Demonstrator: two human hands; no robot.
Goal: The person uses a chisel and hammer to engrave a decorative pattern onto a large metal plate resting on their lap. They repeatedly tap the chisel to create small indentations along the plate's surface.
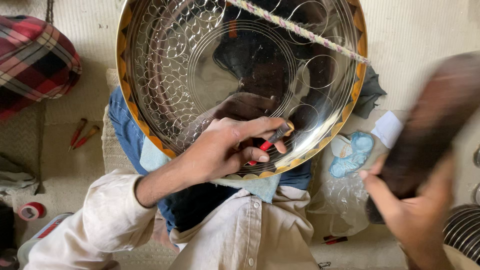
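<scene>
Left hand (227, 147) pinches a red-handled chisel (272, 139), its tip on the engraved metal tray (165, 60) across the lap. Right hand (415, 210), clenched round a blurred dark mallet (435, 120), is raised to the chisel's right. The chisel's long axis slants up-right. Beyond the tray, a braided cord (300, 30).

A pale woven floor mat (425, 35) fills the scene in soft, even daylight. At ten o'clock lies a red and black plaid cushion (35, 57), and at nine o'clock two red-handled tools (82, 134) rest side by side on the mat. At eight o'clock sits a roll of red tape (31, 211); at three o'clock lie a crumpled blue cloth (352, 154) and clear plastic wrapping (340, 200).
</scene>
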